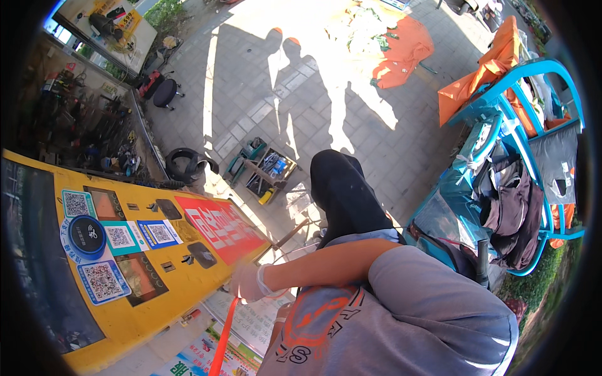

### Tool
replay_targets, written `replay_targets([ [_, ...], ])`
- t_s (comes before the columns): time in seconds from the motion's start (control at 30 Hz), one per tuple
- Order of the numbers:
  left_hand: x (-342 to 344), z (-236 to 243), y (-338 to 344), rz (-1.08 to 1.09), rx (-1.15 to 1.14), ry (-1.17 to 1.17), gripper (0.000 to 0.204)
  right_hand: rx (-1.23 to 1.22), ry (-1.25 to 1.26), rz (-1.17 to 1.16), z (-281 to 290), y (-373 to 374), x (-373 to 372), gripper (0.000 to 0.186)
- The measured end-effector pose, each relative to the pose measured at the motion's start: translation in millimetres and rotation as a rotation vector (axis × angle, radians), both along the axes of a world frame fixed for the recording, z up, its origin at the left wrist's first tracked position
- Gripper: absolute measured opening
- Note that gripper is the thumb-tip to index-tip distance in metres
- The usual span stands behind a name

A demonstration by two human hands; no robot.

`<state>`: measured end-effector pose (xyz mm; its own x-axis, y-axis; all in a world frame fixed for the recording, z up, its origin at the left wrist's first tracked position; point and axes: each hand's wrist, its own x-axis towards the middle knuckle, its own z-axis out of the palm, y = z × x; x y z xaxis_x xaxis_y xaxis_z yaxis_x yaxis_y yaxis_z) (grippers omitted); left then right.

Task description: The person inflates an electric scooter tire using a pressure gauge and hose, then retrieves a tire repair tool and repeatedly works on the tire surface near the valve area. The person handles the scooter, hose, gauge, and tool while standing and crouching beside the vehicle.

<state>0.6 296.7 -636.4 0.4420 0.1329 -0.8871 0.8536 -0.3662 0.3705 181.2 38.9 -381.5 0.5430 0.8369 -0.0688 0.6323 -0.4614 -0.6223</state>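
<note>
Head view: right hand (249,282) clamped on red strip (224,337), end cut off; left hand hidden, state unclear.

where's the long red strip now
In the head view, the long red strip runs to the lower edge, left of centre, its upper end meeting the gloved right hand beside the yellow machine.

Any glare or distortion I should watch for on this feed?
Head view: sunlit paving burns out white at the top; head view: clutter at left sinks into shade; head view: the yellow cabinet bows toward the rim; head view: the gloved right hand is shaded but readable.
</note>
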Motion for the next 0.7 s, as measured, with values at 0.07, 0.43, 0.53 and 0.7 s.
replay_targets([
  [0.07, 42, 12, -33, 0.051, -0.052, -0.096, 0.031, -0.058, -0.012, 0.134, -6, 8, -2, 0.037],
  [0.43, 166, 76, -159, 0.5, 0.081, -0.16, 0.035, 0.371, 0.271, -0.15, -190, -184, 144, 0.034],
  [0.53, 144, 94, -212, 0.44, 0.156, 0.151, 0.036, -0.131, 0.578, -0.575, -277, -378, 187, 0.048],
  [0.7, 190, 90, -300, -0.142, 0.12, 0.35, 0.037, -0.729, 0.815, -1.017, -325, -714, 91, 0.034],
])
